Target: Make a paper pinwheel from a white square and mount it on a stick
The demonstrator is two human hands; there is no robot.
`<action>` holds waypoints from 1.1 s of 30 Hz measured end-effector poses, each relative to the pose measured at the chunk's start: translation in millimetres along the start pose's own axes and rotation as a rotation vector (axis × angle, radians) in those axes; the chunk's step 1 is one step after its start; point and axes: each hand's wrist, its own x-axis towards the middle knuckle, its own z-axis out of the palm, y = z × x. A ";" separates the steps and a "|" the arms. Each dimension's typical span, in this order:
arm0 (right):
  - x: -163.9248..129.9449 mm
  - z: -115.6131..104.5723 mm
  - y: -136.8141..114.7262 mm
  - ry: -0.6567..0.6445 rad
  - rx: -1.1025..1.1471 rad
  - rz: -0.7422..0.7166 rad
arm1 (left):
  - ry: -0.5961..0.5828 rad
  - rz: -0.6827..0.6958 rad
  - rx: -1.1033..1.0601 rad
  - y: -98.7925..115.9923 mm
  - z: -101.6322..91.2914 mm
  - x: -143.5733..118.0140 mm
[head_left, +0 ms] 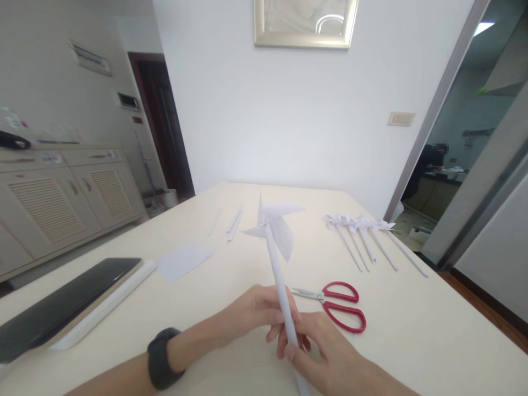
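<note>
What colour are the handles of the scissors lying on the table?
Red; the scissor handles show best in the head view.

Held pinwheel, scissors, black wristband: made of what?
Pinwheel: likely matte white paper; thin folded vanes, rolled-looking stick.
Scissors: blades look metal, grey with slight sheen; handles probably smooth plastic, evenly red.
Wristband: dull black, perhaps rubber or fabric; no texture readable.

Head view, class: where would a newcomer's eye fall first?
Probably first, the white paper pinwheel mid-picture, its rolled stick held by the left hand and the right hand. Next, the red-handled metal scissors on the pale cream table, just beyond the right hand. Then the row of white paper pinwheels farther back, at right.
</note>
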 end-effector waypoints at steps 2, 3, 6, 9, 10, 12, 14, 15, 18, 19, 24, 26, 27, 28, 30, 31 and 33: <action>0.3 -1.5 1.4 -0.058 0.079 -0.006 | -0.010 -0.008 -0.002 0.7 -0.9 -0.5; 0.7 -1.5 3.1 -0.074 0.103 -0.004 | -0.015 -0.014 -0.004 0.5 -1.2 -0.8; 3.5 1.4 10.1 -0.044 0.096 0.068 | -0.025 -0.028 -0.021 -1.7 -2.1 -1.2; 6.9 5.2 15.9 -0.007 0.104 0.161 | -0.013 -0.026 -0.044 -4.9 -2.6 -0.9; 7.6 6.1 16.9 -0.005 0.128 0.181 | -0.008 -0.024 -0.046 -5.8 -2.6 -0.7; 8.1 6.6 17.6 -0.006 0.170 0.184 | -0.001 -0.025 -0.042 -6.7 -2.6 -0.2; 7.7 6.0 16.8 -0.019 0.198 0.156 | 0.007 -0.031 -0.031 -6.7 -2.6 0.2; 7.4 5.3 15.9 -0.026 0.206 0.143 | 0.014 -0.034 -0.024 -6.4 -2.7 0.4; 6.8 2.2 12.3 -0.031 0.211 0.131 | 0.043 -0.041 -0.005 -4.7 -2.8 0.4; 6.6 1.1 11.2 -0.023 0.206 0.129 | 0.053 -0.043 0.003 -3.9 -2.8 0.3; 5.2 -1.1 11.0 0.020 0.054 0.095 | 0.081 -0.071 0.043 1.2 -1.9 -0.1; 5.2 0.2 14.1 0.032 -0.014 0.094 | 0.092 -0.078 0.052 1.9 -2.1 0.4; 5.5 1.1 15.8 0.028 -0.027 0.091 | 0.096 -0.081 0.055 1.7 -2.4 0.9; 5.8 2.1 17.6 0.019 -0.027 0.087 | 0.098 -0.086 0.058 1.0 -2.7 1.4; 6.7 4.0 20.5 -0.011 -0.006 0.083 | 0.093 -0.100 0.064 -1.2 -3.5 2.6; 7.1 4.8 21.7 -0.025 0.007 0.085 | 0.090 -0.109 0.068 -2.6 -3.7 3.2; 7.8 5.5 23.4 -0.027 0.017 0.095 | 0.101 -0.119 0.080 -5.3 -3.8 4.0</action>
